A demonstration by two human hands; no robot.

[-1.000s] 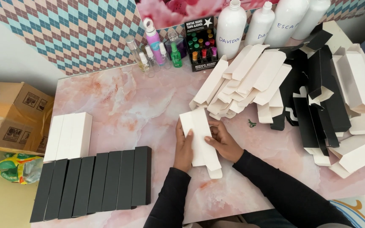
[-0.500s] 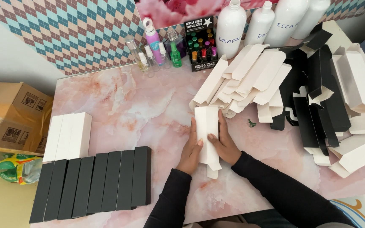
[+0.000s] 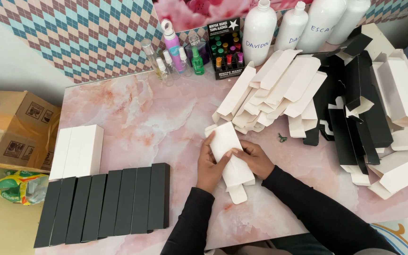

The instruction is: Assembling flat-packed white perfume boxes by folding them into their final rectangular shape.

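Both my hands hold one long white carton over the pink marbled table. My left hand grips its left side with fingers laid along the edge. My right hand grips the right side, thumb on the top face. The carton lies tilted, its far end toward the upper left and an open flap at the near end. Behind it lies a pile of flat white cartons.
A row of several finished black boxes and a few white boxes stand at the left. Flat black and white cartons heap at the right. Small bottles and tall white bottles line the back. A cardboard box sits beside the table.
The carton was turned on edge half a second ago and now lies with its broad face up, tilted to the upper left. Both hands kept hold of it.
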